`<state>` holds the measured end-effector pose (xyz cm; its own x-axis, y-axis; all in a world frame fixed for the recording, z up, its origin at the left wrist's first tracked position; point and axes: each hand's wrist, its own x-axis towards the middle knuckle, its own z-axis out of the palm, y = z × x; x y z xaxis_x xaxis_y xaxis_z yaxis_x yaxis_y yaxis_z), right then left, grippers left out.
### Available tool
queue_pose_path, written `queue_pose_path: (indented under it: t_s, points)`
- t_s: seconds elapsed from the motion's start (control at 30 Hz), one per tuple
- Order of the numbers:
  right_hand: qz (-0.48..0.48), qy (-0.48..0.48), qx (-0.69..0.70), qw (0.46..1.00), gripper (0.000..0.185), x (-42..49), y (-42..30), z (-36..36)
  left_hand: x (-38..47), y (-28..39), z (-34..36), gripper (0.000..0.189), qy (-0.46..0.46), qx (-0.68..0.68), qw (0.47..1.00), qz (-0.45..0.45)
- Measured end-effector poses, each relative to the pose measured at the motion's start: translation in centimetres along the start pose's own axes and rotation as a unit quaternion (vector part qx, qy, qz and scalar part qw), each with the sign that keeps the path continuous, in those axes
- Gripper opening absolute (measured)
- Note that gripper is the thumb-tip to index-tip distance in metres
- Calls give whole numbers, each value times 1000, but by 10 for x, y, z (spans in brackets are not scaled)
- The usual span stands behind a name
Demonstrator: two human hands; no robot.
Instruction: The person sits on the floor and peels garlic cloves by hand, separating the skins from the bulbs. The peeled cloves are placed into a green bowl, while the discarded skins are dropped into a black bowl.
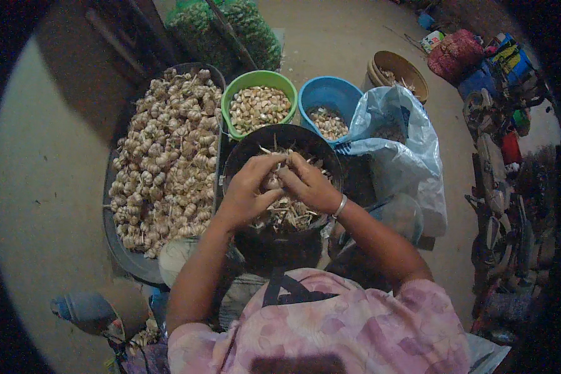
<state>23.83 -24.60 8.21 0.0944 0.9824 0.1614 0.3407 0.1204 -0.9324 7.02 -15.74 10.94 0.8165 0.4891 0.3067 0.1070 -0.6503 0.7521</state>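
My left hand (252, 189) and my right hand (311, 182) meet over a dark round tub (231, 156). Between them they grip a garlic bulb (272, 181), mostly covered by the fingers. Under the hands, the tub holds dry garlic stalks and skins (292, 215). To the left, a large dark oval tray (135, 269) is heaped with whole garlic bulbs (168, 159). Just behind the tub stands a green basin (287, 84) of loose garlic cloves (259, 110). Beside it, a blue basin (325, 84) holds more cloves and bits of skin.
An open whitish plastic sack (416, 163) stands at the right, with a brown bucket (423, 82) behind it. A green mesh sack (262, 37) lies at the back. Assorted objects, among them a red mesh bag (456, 53), line the far right. A blue container (84, 308) lies at lower left.
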Motion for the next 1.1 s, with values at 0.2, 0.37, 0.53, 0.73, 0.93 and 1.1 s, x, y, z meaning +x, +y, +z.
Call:
queue_pose_path:
  t_s: [0.2, 0.37, 0.53, 0.73, 0.93, 1.1]
  points:
    - [148, 69, 202, 966, 33, 4, 0, -3, -2, 3, 3, 58, 15, -277, 945, -175]
    - [138, 105, 206, 963, 21, 6, -6, -5, -3, 1, 0, 57, 31, -303, 928, -212]
    - [67, 29, 76, 994, 28, 2, 9, 5, -4, -5, 10, 53, 34, -226, 965, -130]
    - [103, 31, 65, 992, 30, -2, 6, 4, -4, -2, 10, 53, 19, -136, 981, -139]
    - [56, 27, -10, 998, 32, -3, 7, 11, -6, -10, 16, 48, 67, -78, 991, -82]
    - [16, 66, 4, 998, 33, 0, 22, 20, -6, -11, 13, 50, 33, -90, 988, -124]
